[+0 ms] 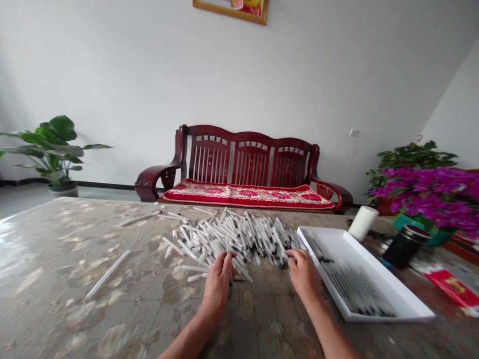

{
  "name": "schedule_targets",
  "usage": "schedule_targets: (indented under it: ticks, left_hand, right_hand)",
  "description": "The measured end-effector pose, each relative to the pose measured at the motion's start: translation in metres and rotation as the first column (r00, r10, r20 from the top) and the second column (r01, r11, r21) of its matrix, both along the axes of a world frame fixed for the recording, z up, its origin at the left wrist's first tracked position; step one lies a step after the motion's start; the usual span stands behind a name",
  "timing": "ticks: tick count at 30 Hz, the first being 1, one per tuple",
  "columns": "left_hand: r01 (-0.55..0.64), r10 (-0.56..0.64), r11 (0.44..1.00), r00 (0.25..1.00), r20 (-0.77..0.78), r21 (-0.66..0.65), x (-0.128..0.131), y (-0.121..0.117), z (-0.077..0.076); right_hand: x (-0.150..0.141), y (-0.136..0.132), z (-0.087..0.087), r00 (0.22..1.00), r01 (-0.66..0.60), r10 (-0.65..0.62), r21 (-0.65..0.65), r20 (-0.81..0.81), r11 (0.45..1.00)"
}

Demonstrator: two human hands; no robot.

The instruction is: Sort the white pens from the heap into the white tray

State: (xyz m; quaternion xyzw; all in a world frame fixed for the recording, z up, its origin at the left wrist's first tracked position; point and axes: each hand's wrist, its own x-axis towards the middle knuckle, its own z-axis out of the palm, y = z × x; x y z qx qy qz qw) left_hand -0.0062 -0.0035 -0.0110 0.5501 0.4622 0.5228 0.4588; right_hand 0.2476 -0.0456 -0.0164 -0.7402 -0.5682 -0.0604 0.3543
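A heap of white and clear pen parts (239,232), some with black ends, lies on the table before me. My left hand (219,279) is closed around a pen (228,244) that points up and away, at the heap's near edge. At the right end of the heap, my right hand (304,274) has its fingers pinched together. A small dark piece shows at those fingertips, too small to name. Beside that hand stands a shallow white tray (396,294), holding rows of clear pens with dark tips (359,286).
A loose white tube (108,273) lies at left on the patterned table (149,319). Past the tray are a white roll (362,223), a black cup (406,247), a red packet (454,286) and purple flowers (430,197). A wooden bench (247,159) stands behind the table.
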Motion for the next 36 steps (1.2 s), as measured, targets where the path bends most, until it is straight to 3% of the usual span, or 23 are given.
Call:
schedule_targets:
  ticks: [6,11,23,36]
  left_hand:
    - [0.03,0.022,0.991,0.925,-0.378,0.132,0.0,0.001,-0.004]
    - [0.088,0.002,0.985,0.85,-0.526,0.145,-0.001,-0.002,-0.004]
    - [0.18,-0.03,0.965,0.8,-0.599,0.193,-0.001,-0.006,-0.006]
    - [0.232,-0.082,0.958,0.789,-0.609,0.171,0.0,-0.007,-0.004]
  right_hand:
    - [0.011,-0.003,0.007,0.967,0.181,-0.151,-0.134,0.205,0.974]
    - [0.014,-0.005,0.009,0.942,0.224,-0.158,-0.204,0.296,0.953]
    - [0.011,-0.014,0.016,0.933,0.15,-0.009,-0.367,0.36,0.918]
    - [0.002,-0.012,0.012,0.929,0.112,-0.001,-0.28,0.37,0.953]
